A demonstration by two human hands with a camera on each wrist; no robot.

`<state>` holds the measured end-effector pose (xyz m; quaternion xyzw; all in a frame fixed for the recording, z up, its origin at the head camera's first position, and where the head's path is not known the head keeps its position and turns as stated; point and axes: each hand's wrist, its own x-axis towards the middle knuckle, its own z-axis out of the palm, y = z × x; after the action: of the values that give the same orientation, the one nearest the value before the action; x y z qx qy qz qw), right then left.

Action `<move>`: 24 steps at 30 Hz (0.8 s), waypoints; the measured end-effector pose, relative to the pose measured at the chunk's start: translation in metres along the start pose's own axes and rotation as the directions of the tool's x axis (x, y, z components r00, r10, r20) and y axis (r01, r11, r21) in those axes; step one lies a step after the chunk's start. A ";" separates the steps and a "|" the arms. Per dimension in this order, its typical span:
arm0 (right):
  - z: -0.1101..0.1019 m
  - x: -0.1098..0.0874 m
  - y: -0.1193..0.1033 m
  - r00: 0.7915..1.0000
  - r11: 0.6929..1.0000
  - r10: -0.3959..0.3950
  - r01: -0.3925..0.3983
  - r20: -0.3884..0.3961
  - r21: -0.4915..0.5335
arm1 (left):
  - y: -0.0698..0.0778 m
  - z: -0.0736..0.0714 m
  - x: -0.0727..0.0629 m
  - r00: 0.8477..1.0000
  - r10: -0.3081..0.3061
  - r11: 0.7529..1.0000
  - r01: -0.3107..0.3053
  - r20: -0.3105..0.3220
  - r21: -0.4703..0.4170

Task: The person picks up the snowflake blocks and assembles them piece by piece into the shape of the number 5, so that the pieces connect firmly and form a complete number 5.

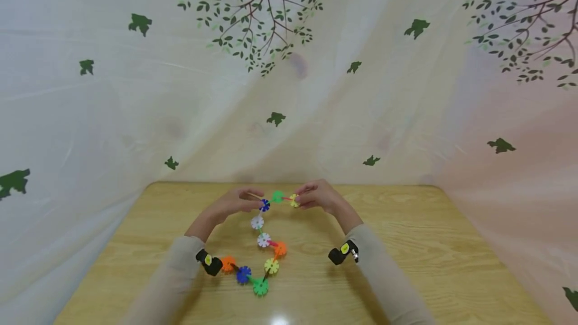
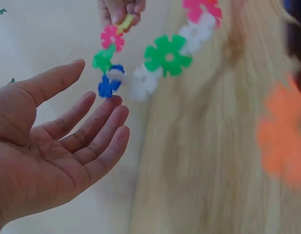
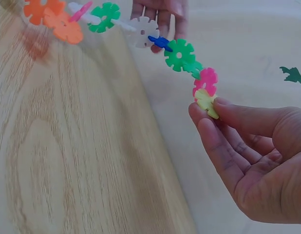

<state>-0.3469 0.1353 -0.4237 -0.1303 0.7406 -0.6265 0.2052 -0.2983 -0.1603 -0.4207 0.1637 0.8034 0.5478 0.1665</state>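
Note:
A chain of interlocked plastic snowflake discs in several colours hangs between and below my hands. My right hand (image 1: 319, 196) pinches the yellow disc (image 3: 206, 104) at one end between thumb and fingertips. Beside that disc come a pink disc (image 3: 206, 83) and green ones (image 3: 179, 55). My left hand (image 1: 238, 202) has its palm turned up and fingers loosely spread, with fingertips right at the blue disc (image 2: 107, 87). From there the chain runs on through white discs (image 1: 257, 222) and an orange disc (image 1: 280, 249) toward me.
The chain's nearer part curves over the wooden table (image 1: 433, 245) through a green disc (image 1: 260, 287) to another orange disc (image 1: 228, 264) by my left wrist camera (image 1: 209, 263). A pale curtain (image 1: 316, 139) with leaf prints stands behind the table's far edge.

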 end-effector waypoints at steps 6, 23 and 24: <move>-0.007 0.003 0.004 1.000 1.000 -0.003 0.003 -0.015 0.008 | -0.009 -0.016 -0.018 0.993 -0.055 0.994 0.045 0.101 0.099; -0.018 0.005 0.004 1.000 1.000 -0.002 0.003 -0.031 0.010 | -0.023 -0.012 -0.042 0.890 -0.245 0.967 0.194 0.384 0.167; -0.019 0.004 0.004 0.999 1.000 0.000 0.000 -0.034 0.001 | -0.023 -0.011 -0.042 0.888 -0.246 0.967 0.197 0.390 0.161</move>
<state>-0.3591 0.1507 -0.4259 -0.1196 0.7438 -0.6287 0.1929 -0.2674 -0.1964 -0.4348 0.1904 0.7952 0.4313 0.3814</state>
